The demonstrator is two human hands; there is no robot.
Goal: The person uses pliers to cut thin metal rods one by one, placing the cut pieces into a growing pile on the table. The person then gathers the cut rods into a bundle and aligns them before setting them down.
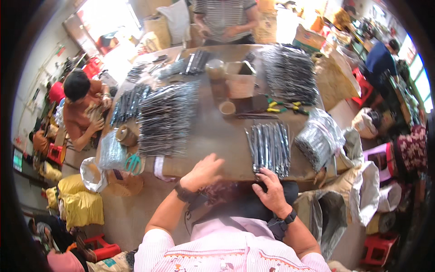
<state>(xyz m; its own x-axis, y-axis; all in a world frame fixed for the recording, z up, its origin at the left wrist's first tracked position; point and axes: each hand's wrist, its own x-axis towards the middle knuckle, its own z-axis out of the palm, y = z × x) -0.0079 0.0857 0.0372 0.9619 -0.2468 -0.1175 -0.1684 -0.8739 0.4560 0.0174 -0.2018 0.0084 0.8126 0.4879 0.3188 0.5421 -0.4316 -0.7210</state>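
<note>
My right hand [273, 191] rests at the table's near edge, thumb apart from the fingers. Its fingertips touch the near ends of a flat row of dark, shiny, thin metal-looking strips [270, 147]. My left hand [204, 173] is over the near edge, left of that row, with its fingers smeared by motion; nothing shows in it. A large pile of similar thin strips [167, 118] lies beyond it to the left. To the right of the row sits a bundle of strips in clear plastic [318, 138].
Yellow-handled pliers [281, 108], a pale tub [240, 80] and a roll of tape [227, 108] are on the table [213, 136]. Teal-handled scissors [132, 164] lie at the left edge. People sit left and stand opposite. Open sacks [362, 192] stand at the right.
</note>
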